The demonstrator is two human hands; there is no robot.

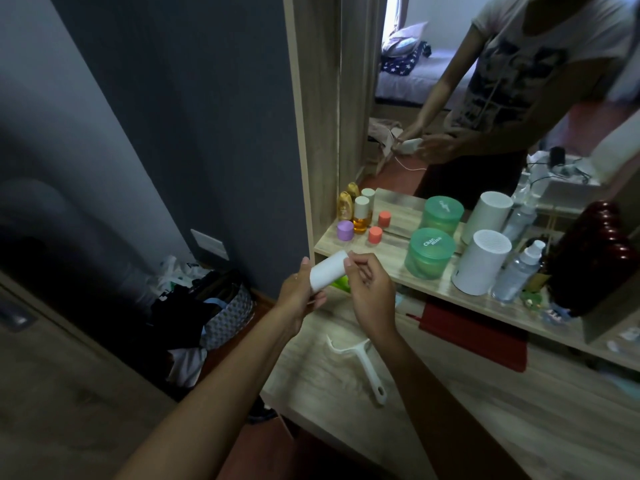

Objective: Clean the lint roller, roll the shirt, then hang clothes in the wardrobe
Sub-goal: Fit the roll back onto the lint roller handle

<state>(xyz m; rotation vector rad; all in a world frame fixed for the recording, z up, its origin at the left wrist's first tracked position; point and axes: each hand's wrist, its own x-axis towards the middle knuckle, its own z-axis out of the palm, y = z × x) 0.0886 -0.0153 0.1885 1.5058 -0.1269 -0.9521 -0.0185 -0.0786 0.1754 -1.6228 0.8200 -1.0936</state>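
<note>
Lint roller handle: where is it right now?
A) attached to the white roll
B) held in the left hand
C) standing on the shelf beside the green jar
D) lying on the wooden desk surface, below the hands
D: the white lint roller handle lies flat on the wooden desk, apart from the white roll, which the left hand holds while the right hand pinches at its end.

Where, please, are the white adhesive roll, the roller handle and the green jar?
white adhesive roll [329,271], head view, side of the cylinder.
roller handle [370,374], head view, middle of the shaft.
green jar [429,252], head view, lid.
</note>
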